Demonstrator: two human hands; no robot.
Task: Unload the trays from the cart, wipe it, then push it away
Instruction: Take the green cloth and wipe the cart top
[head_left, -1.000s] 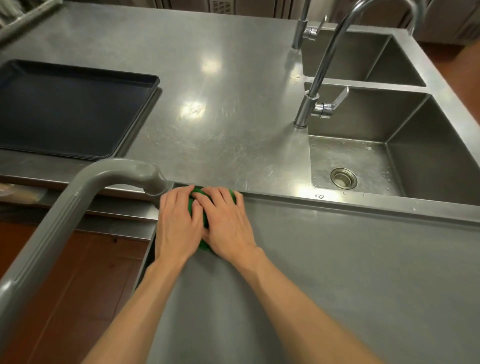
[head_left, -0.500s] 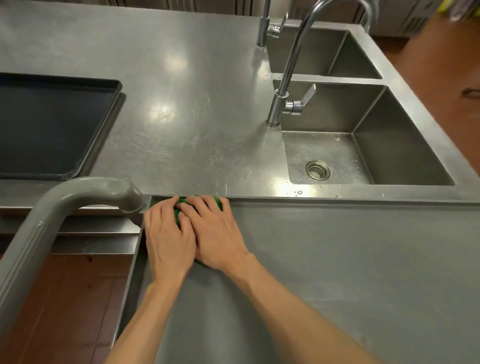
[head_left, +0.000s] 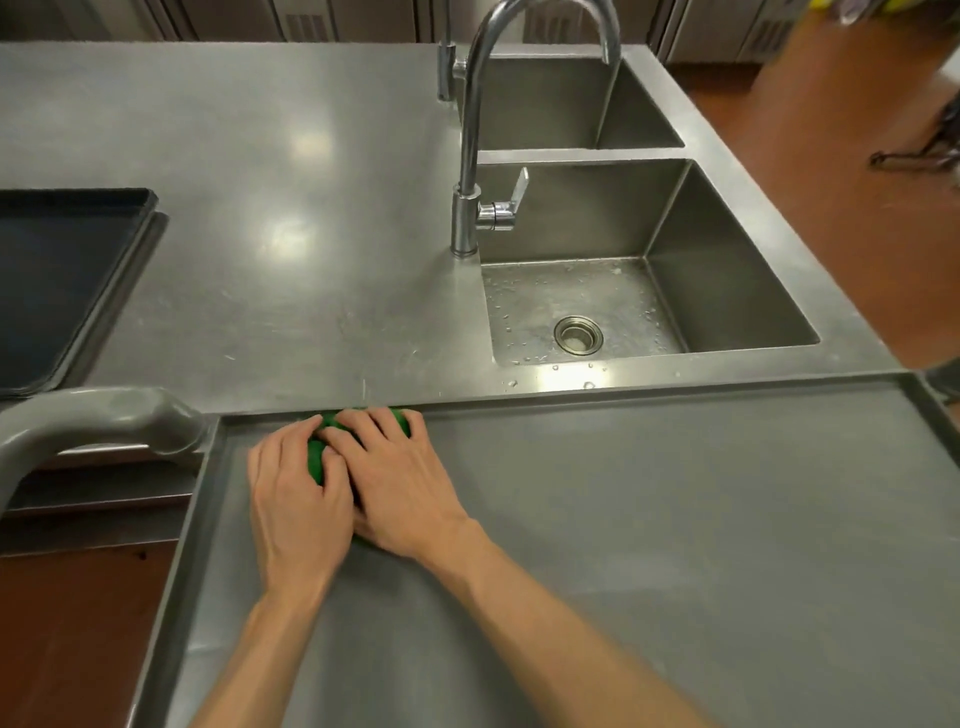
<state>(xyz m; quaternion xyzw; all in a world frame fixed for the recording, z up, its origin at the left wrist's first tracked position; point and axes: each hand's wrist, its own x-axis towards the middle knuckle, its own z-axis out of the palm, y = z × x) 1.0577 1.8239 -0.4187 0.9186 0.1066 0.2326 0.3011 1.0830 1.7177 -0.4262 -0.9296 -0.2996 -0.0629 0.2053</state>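
Note:
The cart's grey steel top (head_left: 649, 545) fills the lower part of the view, with its raised rim against the counter edge. A green cloth (head_left: 318, 457) lies at the top's far left corner. My left hand (head_left: 296, 499) and my right hand (head_left: 400, 483) both press flat on the cloth, side by side, right fingers overlapping the left. Most of the cloth is hidden under them. The cart's grey handle (head_left: 98, 421) curves off the left end. Dark trays (head_left: 52, 280) sit stacked on the counter at the far left.
A steel counter (head_left: 270, 218) runs behind the cart, with a double sink (head_left: 737, 249) and a tall curved faucet (head_left: 467, 171) at the right. Red-brown floor (head_left: 78, 634) shows left of the cart and beyond the sink.
Both hands with the cloth have slid a little to the right along the cart's far rim, away from the handle. My view has shifted right, and the trays have moved toward the left edge.

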